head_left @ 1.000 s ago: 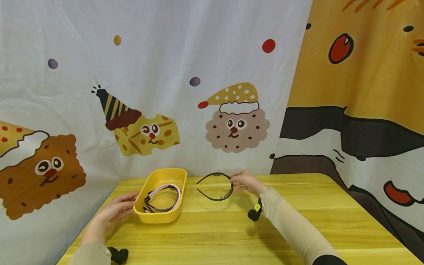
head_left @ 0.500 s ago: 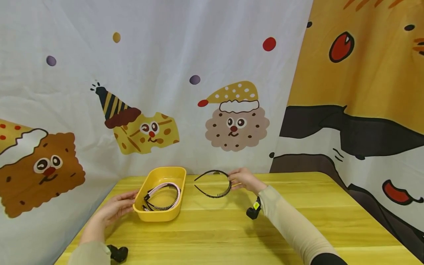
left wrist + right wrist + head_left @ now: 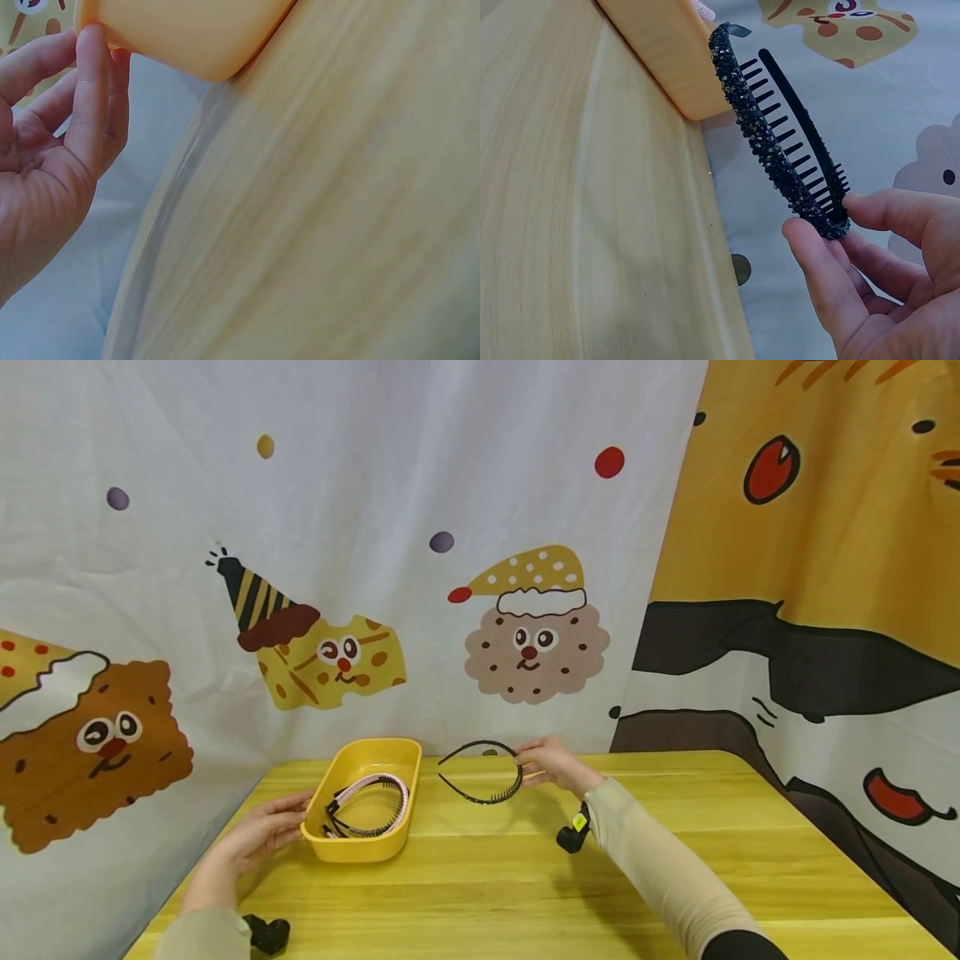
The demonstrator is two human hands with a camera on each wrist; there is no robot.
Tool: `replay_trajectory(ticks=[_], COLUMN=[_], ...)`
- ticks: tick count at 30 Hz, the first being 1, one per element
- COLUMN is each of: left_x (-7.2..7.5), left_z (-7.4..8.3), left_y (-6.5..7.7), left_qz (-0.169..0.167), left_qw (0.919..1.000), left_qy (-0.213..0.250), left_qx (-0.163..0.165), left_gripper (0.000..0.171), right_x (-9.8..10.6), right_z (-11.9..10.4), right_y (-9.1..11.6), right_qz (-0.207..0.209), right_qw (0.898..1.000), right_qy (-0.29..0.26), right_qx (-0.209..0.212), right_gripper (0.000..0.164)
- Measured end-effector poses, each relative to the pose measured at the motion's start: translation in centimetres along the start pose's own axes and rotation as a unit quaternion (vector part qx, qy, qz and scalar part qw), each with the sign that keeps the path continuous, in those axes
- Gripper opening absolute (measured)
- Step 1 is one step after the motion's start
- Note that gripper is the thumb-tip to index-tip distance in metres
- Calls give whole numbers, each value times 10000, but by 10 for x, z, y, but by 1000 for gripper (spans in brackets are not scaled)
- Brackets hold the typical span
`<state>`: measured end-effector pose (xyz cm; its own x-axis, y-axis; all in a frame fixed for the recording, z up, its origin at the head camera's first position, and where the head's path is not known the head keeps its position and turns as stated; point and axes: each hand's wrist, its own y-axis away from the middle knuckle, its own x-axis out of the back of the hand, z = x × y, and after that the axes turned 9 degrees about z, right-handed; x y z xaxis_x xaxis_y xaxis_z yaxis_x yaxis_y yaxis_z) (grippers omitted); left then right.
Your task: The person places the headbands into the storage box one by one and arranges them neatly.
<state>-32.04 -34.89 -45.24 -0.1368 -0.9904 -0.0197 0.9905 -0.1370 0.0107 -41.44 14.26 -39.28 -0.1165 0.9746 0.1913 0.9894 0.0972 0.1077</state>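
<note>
My right hand [image 3: 558, 767] pinches a black toothed headband [image 3: 517, 783] by its curved middle, held up above the table with its ends towards the left. In the right wrist view the headband [image 3: 769, 146] shows dark glittery beads outside and comb teeth inside, between thumb and fingers. My left hand [image 3: 262, 831] rests its fairly straight fingertips against the left side of a yellow plastic tray [image 3: 352, 853]. Inside the tray lie a pink headband [image 3: 406, 806] and dark ones, overlapping, so their number is hard to tell. In the left wrist view the fingertips [image 3: 91, 41] touch the tray's rim.
The tray stands at the left rear of a yellow wood-grain table [image 3: 487, 893]. Directly behind the table hangs a white curtain [image 3: 420, 693] with cartoon prints. Black devices [image 3: 267, 935] are worn at both wrists.
Over the last second the right hand has raised the headband slightly and shifted it a little left. The left hand has stayed against the tray, and the headbands inside lie as before.
</note>
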Motion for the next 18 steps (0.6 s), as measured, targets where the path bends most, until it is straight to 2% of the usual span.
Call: replay_trajectory(ticks=[11, 18], left_x=[-1, -1], left_z=[-1, 1], left_y=[0, 0], left_qz=[-64, -9], left_qw=[9999, 10000], left_qy=[124, 1], left_qx=[64, 45], left_gripper=[57, 57], right_x=[-2, -4], right_z=[-3, -11], right_y=[1, -1], right_qz=[-88, 71], right_qw=[9999, 9998], right_qy=[-32, -72], right_qx=[75, 185], right_gripper=[39, 34])
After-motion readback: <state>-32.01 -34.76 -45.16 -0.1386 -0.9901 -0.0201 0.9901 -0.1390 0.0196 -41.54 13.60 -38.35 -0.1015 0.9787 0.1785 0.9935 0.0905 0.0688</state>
